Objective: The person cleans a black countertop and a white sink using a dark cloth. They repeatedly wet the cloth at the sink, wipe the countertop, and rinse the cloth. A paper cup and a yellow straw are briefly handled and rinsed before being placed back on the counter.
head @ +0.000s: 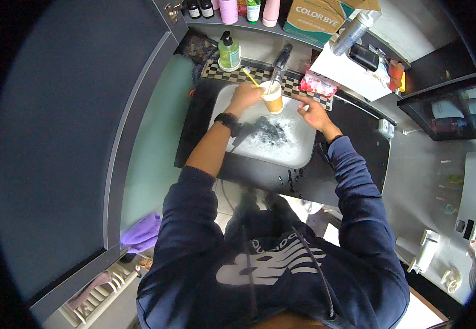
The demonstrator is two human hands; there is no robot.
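My left hand (246,98) grips a paper cup (274,103) with a brown band at its left side, over the white sink (299,154). A toothbrush (252,77) with a yellow handle slants up from the cup's rim beside my fingers. The cup's mouth is under the spout of the chrome faucet (279,68), and a thin stream of water seems to run into it. My right hand (315,115) is empty at the sink's right rim, index finger extended towards the faucet. Foamy water (271,133) with a dark patch lies in the basin; what makes the patch is unclear.
Behind the sink, a green soap pump bottle (229,53) and a red-and-white packet (318,83) stand on a checkered mat (238,77). Several bottles and a cardboard box (318,18) line the shelf above. Water drops wet the black countertop (258,172) in front.
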